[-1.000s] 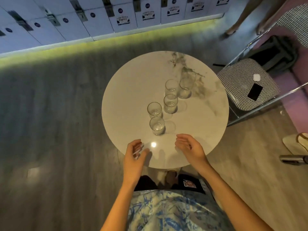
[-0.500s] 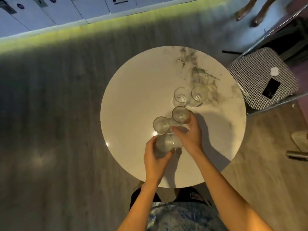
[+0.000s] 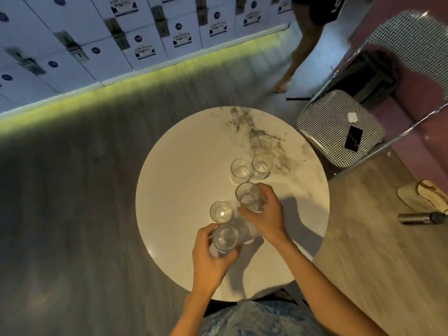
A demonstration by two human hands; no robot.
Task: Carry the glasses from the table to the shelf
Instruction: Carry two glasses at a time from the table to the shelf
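Now | left hand [image 3: 210,259]: near glass [image 3: 225,238] | right hand [image 3: 265,217]: middle glass [image 3: 247,197]

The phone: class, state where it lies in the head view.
In the head view the phone lies on the checked chair seat right of the round table, beside a small white case.

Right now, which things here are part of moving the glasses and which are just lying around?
Part of the job:
- glass in the left hand
- glass in the right hand
- glass standing between the hands
- two far glasses and
- round table

Just lying about:
- phone on the checked chair
- small white case
- sandal
- dark bottle on the floor
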